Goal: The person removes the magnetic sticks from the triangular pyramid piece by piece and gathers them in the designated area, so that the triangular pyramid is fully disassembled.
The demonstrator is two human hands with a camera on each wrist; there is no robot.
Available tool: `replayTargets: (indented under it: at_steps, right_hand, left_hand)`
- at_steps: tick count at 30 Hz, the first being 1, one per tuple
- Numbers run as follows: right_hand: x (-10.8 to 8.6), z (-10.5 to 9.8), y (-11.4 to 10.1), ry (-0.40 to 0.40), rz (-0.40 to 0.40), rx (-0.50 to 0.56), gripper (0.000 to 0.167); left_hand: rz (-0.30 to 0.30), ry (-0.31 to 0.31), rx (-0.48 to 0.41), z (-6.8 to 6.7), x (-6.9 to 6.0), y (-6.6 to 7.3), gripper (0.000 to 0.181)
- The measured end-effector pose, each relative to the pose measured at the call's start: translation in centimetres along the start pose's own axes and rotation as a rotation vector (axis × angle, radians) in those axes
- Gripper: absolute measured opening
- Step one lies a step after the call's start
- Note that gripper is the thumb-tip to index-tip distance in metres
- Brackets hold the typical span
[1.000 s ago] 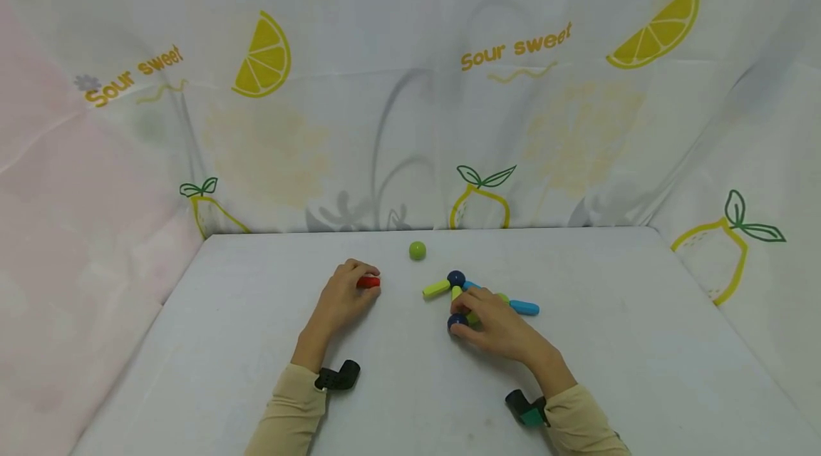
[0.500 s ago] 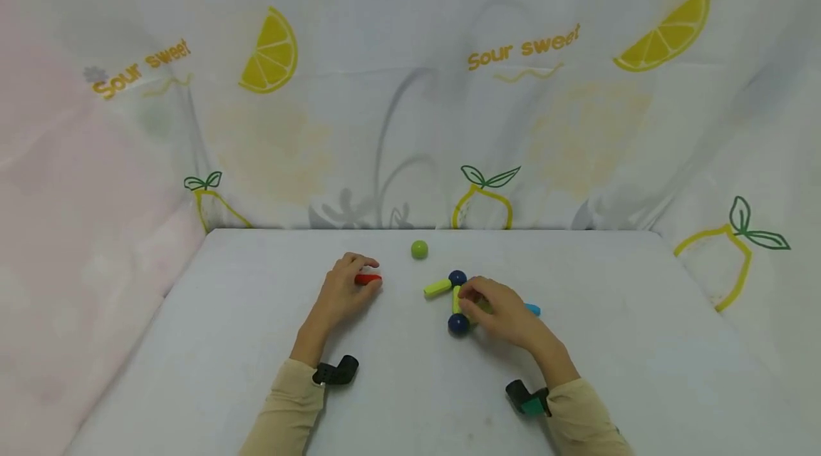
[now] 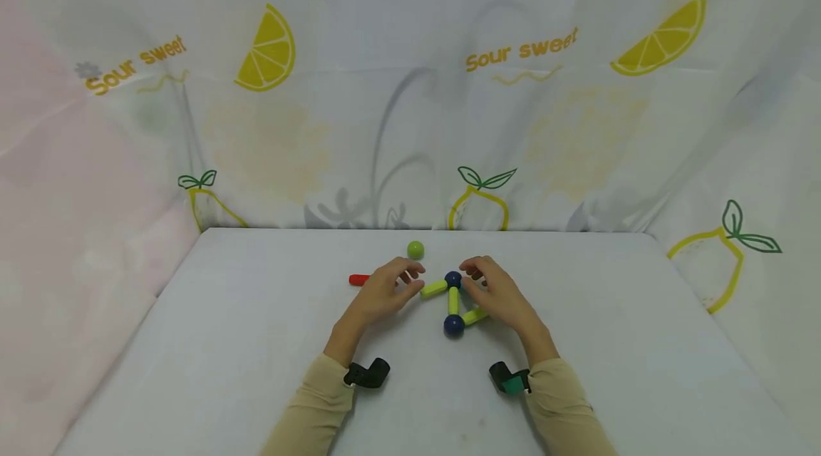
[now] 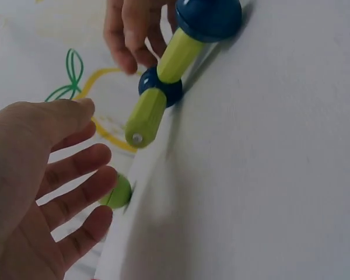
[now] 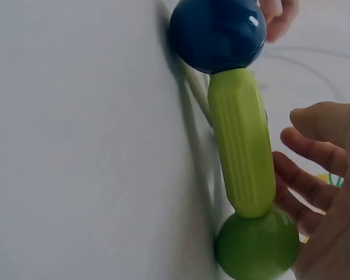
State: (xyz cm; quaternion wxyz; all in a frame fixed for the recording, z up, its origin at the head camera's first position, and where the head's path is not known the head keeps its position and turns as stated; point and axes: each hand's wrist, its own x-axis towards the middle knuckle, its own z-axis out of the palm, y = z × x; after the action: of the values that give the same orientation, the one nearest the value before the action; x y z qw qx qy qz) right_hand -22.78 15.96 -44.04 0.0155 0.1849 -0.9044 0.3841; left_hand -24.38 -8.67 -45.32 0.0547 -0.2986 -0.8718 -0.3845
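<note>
Left hand [image 3: 385,290] and right hand [image 3: 504,293], both holding nothing, flank a stick-and-ball figure [image 3: 453,301].
At left, a red stick [image 3: 358,279] lies just beside the left hand, whose thumb and fingers stand well apart; beyond that hand sits a loose green ball [image 3: 415,250]. The figure, lime sticks [image 3: 434,290] joined by navy balls [image 3: 453,325], lies between the hands. The right hand is relaxed, thumb apart from its bent fingers, near a joined green ball [image 5: 258,245]; whether they touch I cannot tell. Orange lettering [image 3: 135,65] reads "Sour sweet" twice, left and right. Counted: one red stick, three lime sticks, two navy balls, two green balls.
</note>
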Motion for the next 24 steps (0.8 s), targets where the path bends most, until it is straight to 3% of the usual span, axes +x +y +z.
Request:
replayTargets:
  at_steps: [6,10,18,24]
  right_hand:
    - [1.1,0.8,0.0,-0.071,0.123,0.048,0.034]
    - [1.3,1.0,-0.1,-0.095,0.178,0.035,0.031]
    - [1.5,1.4,-0.3,-0.07,0.174,-0.018,0.028]
    - [1.6,1.7,-0.2,-0.033,0.188,-0.039,0.027]
  left_hand:
    - [-0.095,-0.137,-0.066,1.6,1.6,1.0,0.026]
    - [-0.132,-0.186,-0.104,2.4,2.2,1.2,0.027]
    - [-0.194,-0.1,-0.082,3.0,2.1,1.3,0.021]
    - [-0.184,-0.017,-0.049,4.0,1.6,0.6,0.021]
